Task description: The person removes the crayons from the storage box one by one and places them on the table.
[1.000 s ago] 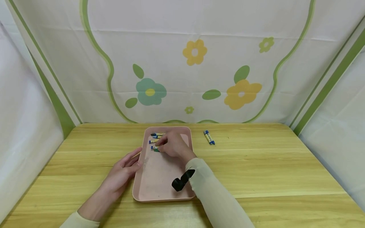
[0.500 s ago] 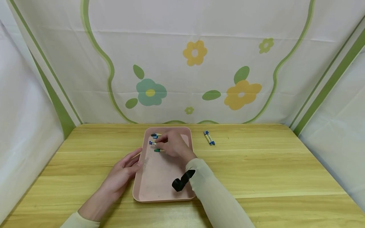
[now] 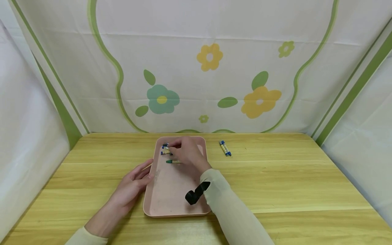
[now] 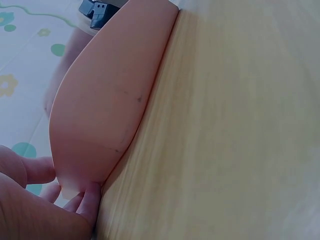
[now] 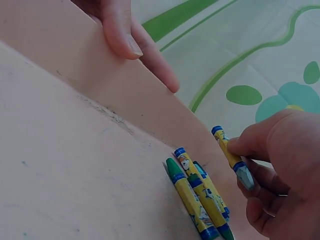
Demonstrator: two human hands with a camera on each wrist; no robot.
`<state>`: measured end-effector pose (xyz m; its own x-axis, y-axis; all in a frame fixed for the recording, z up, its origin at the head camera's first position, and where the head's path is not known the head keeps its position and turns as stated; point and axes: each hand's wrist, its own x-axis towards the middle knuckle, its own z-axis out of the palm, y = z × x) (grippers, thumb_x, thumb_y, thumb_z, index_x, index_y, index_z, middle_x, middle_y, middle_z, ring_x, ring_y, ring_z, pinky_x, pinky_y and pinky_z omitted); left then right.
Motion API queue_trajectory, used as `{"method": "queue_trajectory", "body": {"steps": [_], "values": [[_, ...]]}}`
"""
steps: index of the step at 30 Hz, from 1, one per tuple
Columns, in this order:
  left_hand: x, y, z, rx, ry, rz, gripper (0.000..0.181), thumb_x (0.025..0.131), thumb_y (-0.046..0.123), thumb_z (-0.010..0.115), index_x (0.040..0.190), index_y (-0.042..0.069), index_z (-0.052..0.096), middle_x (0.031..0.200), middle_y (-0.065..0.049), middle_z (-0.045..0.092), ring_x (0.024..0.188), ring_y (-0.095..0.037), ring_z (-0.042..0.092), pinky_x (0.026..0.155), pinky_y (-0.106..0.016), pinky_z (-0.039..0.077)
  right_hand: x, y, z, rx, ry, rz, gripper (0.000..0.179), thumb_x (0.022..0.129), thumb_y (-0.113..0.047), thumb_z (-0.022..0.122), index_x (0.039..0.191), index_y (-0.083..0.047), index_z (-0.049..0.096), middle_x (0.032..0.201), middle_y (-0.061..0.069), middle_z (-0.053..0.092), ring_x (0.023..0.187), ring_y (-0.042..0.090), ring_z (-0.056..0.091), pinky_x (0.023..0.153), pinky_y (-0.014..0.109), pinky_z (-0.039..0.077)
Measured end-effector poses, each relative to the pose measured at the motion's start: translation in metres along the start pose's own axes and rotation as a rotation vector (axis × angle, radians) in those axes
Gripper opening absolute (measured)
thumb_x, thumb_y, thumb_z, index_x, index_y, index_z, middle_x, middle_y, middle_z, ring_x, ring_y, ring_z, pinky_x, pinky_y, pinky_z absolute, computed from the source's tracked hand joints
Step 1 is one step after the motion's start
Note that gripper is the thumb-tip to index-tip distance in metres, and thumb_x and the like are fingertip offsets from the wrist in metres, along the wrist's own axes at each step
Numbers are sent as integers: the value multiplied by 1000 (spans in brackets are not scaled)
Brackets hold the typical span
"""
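Observation:
My right hand [image 3: 188, 151] pinches a crayon [image 5: 231, 154] with a yellow wrapper and a pale blue-grey tip between thumb and fingers, over the far left part of a pink tray [image 3: 171, 190]. Below it in the right wrist view, several crayons lie side by side in the tray, among them a green crayon [image 5: 186, 187]. In the head view my right fingers partly cover this group. My left hand [image 3: 131, 185] grips the tray's left side, the thumb at the rim and the other fingers against the outer wall [image 4: 115, 100].
Two blue-ended crayons [image 3: 225, 148] lie together on the wooden table [image 3: 291, 183], right of the tray's far end. A flower-patterned cloth [image 3: 183, 61] hangs behind the table. A black wrist mount [image 3: 196, 194] sits on the right sleeve, over the tray.
My right hand has moved slightly toward the tray's far end, its fingertips now over the farther crayons. More of the green crayon shows. My left hand stays in place.

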<state>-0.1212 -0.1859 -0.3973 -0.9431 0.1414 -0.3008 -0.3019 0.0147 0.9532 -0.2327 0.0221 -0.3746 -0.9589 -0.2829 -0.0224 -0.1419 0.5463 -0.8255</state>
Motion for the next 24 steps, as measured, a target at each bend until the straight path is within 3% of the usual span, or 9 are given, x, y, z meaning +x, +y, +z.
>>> {"method": "queue_trajectory", "body": {"steps": [18,24], "values": [[0,1,1,-5,3,-1,65,109,13,58,168,19,32,176,-13,27,161,-30,30,95,-10,48,-2,-16,-11,-43,22,5,19,102,-29,73,117,-25,84,102,-9,78,91,9,66,76,25,55],[0,1,1,1,11,-14,65,109,14,58,168,19,32,176,-14,27,162,-31,30,94,-10,49,-5,-19,-17,-153,56,21,19,101,-36,72,116,-34,83,101,-15,77,94,7,67,85,30,55]]}}
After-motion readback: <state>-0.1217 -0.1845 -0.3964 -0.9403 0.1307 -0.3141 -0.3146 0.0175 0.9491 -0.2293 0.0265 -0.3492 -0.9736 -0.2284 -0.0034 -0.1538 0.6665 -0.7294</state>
